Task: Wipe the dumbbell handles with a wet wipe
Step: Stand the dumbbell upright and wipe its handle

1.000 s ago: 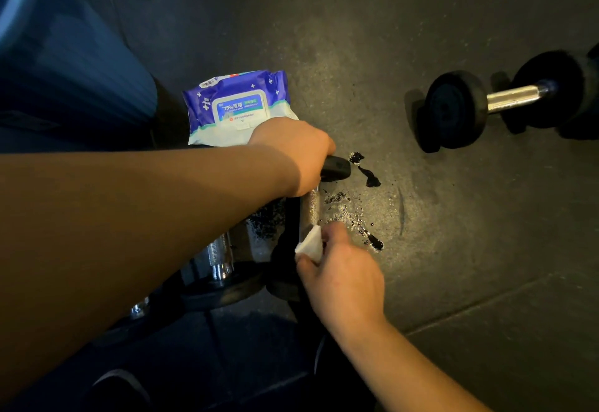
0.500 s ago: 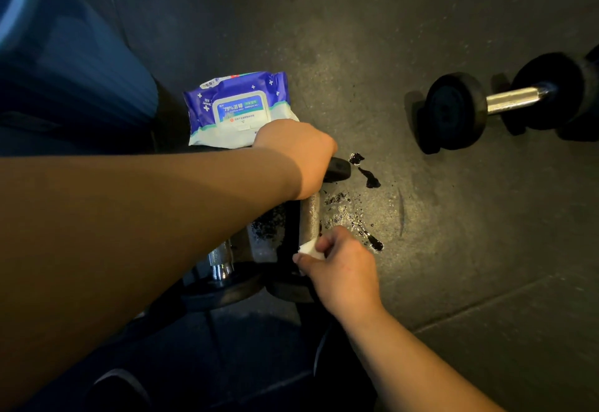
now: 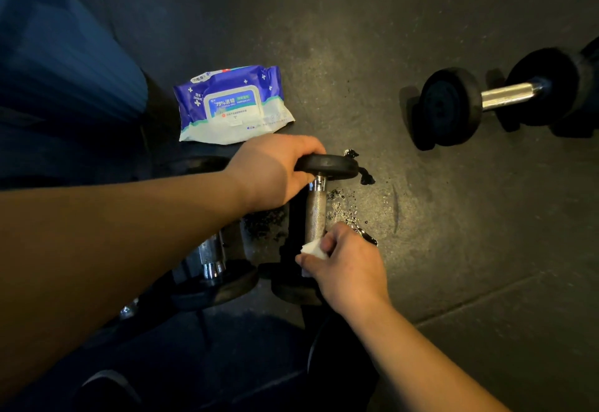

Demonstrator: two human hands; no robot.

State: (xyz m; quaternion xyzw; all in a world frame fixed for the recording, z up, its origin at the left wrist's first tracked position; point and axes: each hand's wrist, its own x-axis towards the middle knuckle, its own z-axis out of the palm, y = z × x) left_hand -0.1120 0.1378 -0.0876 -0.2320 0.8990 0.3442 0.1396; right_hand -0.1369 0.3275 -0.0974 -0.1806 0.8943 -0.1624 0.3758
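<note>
A small dumbbell lies on the dark floor in front of me, its knurled chrome handle running away from me between two black plates. My left hand grips the far plate. My right hand holds a folded white wet wipe pressed against the near end of that handle. A second dumbbell lies just to the left, mostly hidden under my left forearm.
A blue and white pack of wet wipes lies on the floor behind my left hand. A third dumbbell rests at the right. Dark wet spots mark the floor beside the handle. A blue object stands at the left.
My left arm has dropped lower, uncovering the whole pack and the far plate. My right hand with the wipe has stayed at the near end of the handle, shifting slightly.
</note>
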